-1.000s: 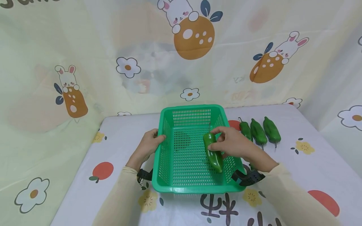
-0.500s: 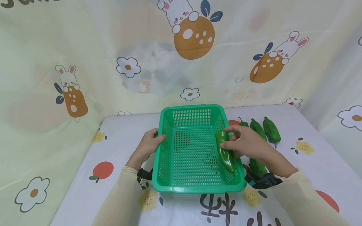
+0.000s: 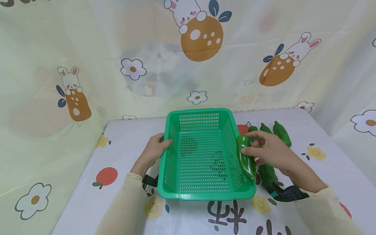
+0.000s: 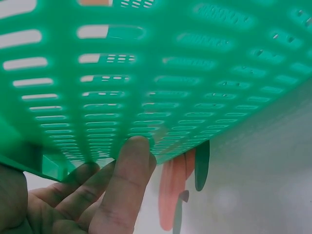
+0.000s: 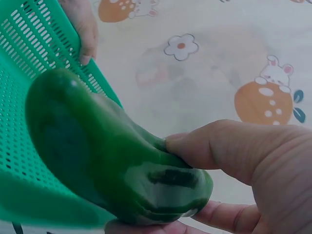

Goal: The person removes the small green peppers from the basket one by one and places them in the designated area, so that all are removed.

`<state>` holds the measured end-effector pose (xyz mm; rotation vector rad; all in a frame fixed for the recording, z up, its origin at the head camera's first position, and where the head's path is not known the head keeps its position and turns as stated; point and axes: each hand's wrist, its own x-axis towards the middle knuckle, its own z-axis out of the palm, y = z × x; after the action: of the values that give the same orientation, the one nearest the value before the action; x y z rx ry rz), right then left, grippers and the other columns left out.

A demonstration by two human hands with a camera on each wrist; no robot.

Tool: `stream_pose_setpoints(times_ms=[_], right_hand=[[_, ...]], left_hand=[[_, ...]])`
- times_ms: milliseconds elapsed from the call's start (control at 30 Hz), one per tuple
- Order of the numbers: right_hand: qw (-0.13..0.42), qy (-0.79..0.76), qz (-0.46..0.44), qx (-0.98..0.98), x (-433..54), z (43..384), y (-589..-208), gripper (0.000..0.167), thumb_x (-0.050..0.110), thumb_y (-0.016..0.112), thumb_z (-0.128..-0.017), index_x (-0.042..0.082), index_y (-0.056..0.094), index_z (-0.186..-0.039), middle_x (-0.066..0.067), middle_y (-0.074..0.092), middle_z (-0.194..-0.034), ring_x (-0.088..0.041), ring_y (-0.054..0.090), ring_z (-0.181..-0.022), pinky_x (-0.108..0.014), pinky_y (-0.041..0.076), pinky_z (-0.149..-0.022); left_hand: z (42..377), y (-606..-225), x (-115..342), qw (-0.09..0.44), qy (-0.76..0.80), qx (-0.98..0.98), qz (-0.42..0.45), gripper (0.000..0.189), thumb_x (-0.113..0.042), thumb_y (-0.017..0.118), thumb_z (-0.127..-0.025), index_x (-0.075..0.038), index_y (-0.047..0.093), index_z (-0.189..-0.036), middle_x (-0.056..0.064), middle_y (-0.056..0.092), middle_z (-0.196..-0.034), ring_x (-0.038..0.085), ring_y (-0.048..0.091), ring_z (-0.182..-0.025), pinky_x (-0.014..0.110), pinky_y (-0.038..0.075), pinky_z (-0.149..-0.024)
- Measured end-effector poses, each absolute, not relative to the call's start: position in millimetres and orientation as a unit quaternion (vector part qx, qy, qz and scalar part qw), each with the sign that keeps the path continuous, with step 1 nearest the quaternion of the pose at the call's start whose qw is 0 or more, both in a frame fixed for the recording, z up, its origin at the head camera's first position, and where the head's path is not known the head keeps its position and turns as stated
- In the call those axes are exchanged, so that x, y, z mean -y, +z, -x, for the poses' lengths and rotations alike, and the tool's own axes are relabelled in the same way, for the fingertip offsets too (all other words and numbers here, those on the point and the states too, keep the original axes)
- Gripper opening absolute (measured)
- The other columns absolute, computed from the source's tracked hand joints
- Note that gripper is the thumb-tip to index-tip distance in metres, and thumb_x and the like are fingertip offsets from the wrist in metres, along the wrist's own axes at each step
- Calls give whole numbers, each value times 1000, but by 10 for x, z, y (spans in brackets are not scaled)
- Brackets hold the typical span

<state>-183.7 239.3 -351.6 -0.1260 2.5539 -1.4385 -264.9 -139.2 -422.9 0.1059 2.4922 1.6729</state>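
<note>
A green plastic basket [image 3: 205, 196] with slotted walls stands on the table in front of me. My left hand [image 3: 152, 151] grips its left rim, thumb over the edge. In the left wrist view, the fingers [image 4: 124, 183] rest against the slotted outside. My right hand [image 3: 273, 150] pinches a glossy green pepper [image 3: 246, 160] between thumb and fingers, over the basket's right rim. The right wrist view shows that pepper [image 5: 97, 146] close up, its rounded end toward the basket. No pepper is visible inside the basket.
Several other green peppers lie on the table right of the basket: one nearest [image 3: 268, 174], one at the far right [image 3: 282, 133], others partly hidden behind my right hand. A patterned cloth [image 3: 111, 205] covers the table. A printed curtain [image 3: 161, 39] hangs behind.
My right hand has carried the pepper rightward, from above the basket's inside to over its right rim. The left hand and the basket have stayed put.
</note>
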Motion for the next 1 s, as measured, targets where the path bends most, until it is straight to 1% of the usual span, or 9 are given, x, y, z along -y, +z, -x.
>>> stream_pose_setpoints(times_ms=[167,300,433,600,833,1000], right_hand=[[102,-489,30,-866,-2541,1809,-3565,76,24,75,-97,-8,36,-153,-15,58,-104,-22,70,-87,-41,69,-72],[98,-489,28,-866,-2648,1787,-3589,73,22,73,-98,-9,36,-153,-16,57,-106,-22,70,-86,-40,68,-71],[85,-476,26,-875,-2762,1757,-3615,70,21,72,-99,-10,37,-151,-17,58,-105,-21,70,-83,-40,68,-69],[77,-461,6,-884,-2904,1737,-3687,72,24,72,-99,-10,37,-151,-19,55,-106,-21,69,-82,-41,68,-69],[78,-457,-14,-886,-3107,1715,-3850,71,25,71,-100,-11,37,-151,-19,59,-105,-21,71,-81,-41,68,-70],[81,-441,-33,-893,-3252,1701,-3938,72,28,69,-101,-11,35,-152,-18,59,-104,-22,70,-81,-43,68,-71]], left_hand=[[2653,-4231,1386,68,555,-828,-36,41,-17,59,-101,5,59,-135,21,71,-109,24,75,-82,36,68,-69],[2651,-4235,1377,68,554,-829,-34,40,-17,59,-101,5,59,-135,21,71,-110,23,75,-82,35,68,-69],[2649,-4236,1374,69,552,-830,-35,41,-18,58,-101,5,59,-136,21,71,-111,23,75,-83,35,68,-69],[2646,-4225,1380,69,552,-830,-33,42,-18,59,-101,4,58,-137,21,70,-111,25,75,-84,36,68,-70],[2651,-4235,1391,69,552,-830,-33,42,-18,59,-101,5,59,-136,22,70,-110,26,75,-84,36,68,-70],[2657,-4234,1388,70,553,-829,-32,42,-18,59,-101,4,58,-137,22,70,-111,27,75,-85,35,68,-70]])
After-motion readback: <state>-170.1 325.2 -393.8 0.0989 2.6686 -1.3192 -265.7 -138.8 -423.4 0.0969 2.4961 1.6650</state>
